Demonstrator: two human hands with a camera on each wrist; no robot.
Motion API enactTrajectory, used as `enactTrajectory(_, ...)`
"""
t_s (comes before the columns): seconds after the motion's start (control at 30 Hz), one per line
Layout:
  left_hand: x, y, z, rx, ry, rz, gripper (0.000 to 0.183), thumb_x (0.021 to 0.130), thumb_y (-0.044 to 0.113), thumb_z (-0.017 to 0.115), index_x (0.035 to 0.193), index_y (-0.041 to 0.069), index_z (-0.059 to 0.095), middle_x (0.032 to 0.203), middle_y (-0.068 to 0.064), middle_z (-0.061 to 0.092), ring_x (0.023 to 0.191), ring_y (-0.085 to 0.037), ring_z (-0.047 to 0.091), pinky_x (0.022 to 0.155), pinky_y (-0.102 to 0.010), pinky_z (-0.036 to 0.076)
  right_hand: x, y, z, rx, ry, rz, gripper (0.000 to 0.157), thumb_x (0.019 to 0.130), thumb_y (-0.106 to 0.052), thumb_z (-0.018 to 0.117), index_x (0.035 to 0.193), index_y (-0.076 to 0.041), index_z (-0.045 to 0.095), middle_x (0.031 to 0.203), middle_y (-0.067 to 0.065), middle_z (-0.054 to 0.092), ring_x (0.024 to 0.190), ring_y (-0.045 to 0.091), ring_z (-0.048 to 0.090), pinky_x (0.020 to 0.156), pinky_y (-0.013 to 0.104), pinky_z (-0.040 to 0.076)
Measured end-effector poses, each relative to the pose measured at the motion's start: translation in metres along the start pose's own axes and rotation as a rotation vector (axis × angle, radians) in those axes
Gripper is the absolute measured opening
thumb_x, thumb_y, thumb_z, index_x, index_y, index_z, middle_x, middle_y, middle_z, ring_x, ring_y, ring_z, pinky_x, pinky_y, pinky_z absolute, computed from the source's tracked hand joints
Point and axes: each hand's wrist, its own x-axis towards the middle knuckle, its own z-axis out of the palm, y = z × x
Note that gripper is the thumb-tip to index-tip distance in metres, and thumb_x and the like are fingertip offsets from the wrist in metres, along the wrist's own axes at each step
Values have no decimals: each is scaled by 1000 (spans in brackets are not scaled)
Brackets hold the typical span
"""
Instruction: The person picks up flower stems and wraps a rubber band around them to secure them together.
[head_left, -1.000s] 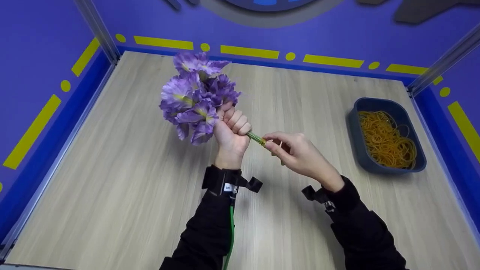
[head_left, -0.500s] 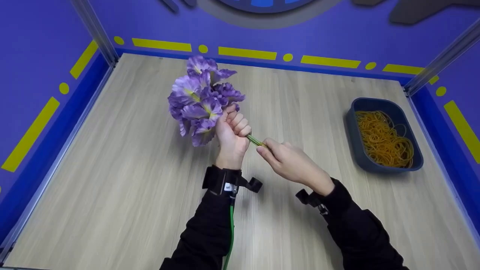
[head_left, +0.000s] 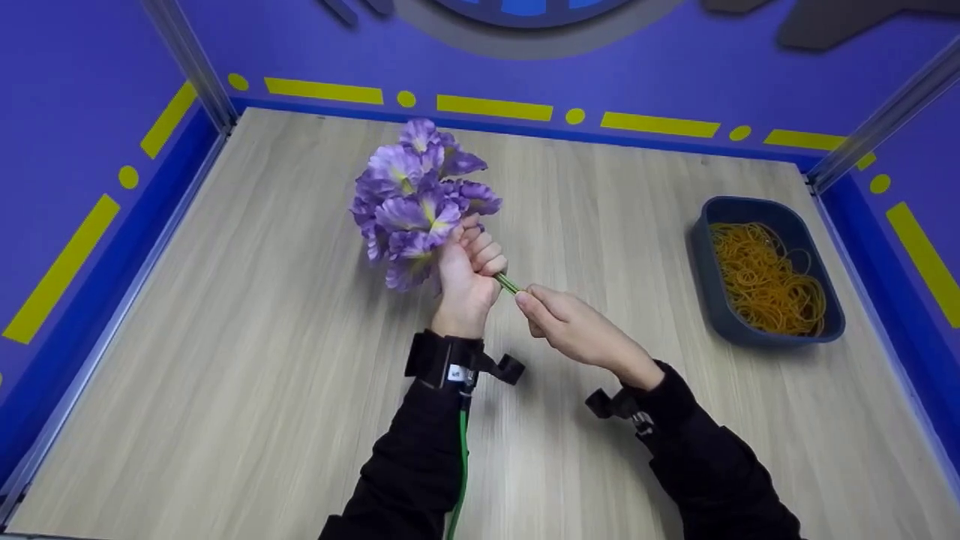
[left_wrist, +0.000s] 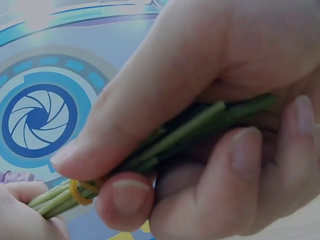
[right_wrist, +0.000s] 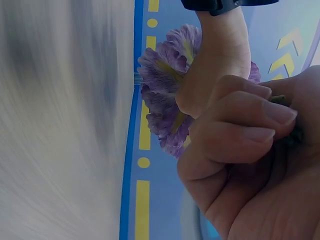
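Observation:
A bunch of purple flowers [head_left: 412, 202] with yellow centres hangs above the table, blooms towards the back left. My left hand [head_left: 469, 281] grips its green stems just below the blooms. Lower down, my right hand [head_left: 574, 326] holds the stem ends, thumb along the top and fingers curled beneath. Between the two hands a short length of stems [head_left: 508, 283] shows. In the left wrist view a yellow rubber band [left_wrist: 80, 192] circles the stems beside the right thumb, and cut stem ends lie inside that hand. The right wrist view shows one stem tip [right_wrist: 277, 99] at the curled fingers.
A dark blue-grey bin [head_left: 712, 300] of loose yellow rubber bands [head_left: 769, 277] stands on the right of the wooden table [head_left: 225, 375]. Blue panels [head_left: 487, 75] with yellow marks wall in the back and sides. A green cable [head_left: 461, 465] runs along the left sleeve.
The blooms have shifted right and slightly towards me. My right hand has gone from fingertips at the banded part to a fuller hold on the stem ends, covering the band in the head view.

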Motion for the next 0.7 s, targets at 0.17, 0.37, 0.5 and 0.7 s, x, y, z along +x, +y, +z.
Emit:
enactTrajectory(0.17, -1, -2, 0, 50, -29, -14, 50, 103, 15, 41, 54, 19, 31, 44, 10, 27, 34, -2, 23, 40, -17, 10, -4, 3, 1, 64, -9, 20, 39, 110, -40, 36, 89, -10, 50, 71, -4, 47, 54, 9, 38, 50, 24, 30)
enactTrajectory(0.37, -1, -2, 1, 186, -76, -64, 42, 105, 19, 46, 64, 17, 40, 52, 9, 33, 40, -3, 31, 39, -16, 25, -5, 4, 1, 106, 41, 31, 40, 110, -39, 37, 87, -9, 50, 72, -3, 47, 55, 9, 38, 49, 23, 30)
enactTrajectory(0.5, -3, -7, 7, 408, -137, -53, 28, 103, 20, 55, 76, 13, 51, 60, 5, 42, 52, -9, 44, 52, -21, 41, -5, 5, 2, 227, 108, 23, 40, 111, -38, 36, 88, -6, 47, 70, -2, 42, 54, 9, 35, 49, 21, 28)
enactTrajectory(0.7, -9, -18, 15, 849, -207, 67, 14, 98, 18, 64, 103, 5, 63, 84, -5, 63, 80, -20, 62, 79, -32, 53, -5, 10, 6, 463, 217, -60, 39, 111, -33, 35, 88, -2, 41, 66, -2, 32, 50, 8, 26, 45, 20, 21)
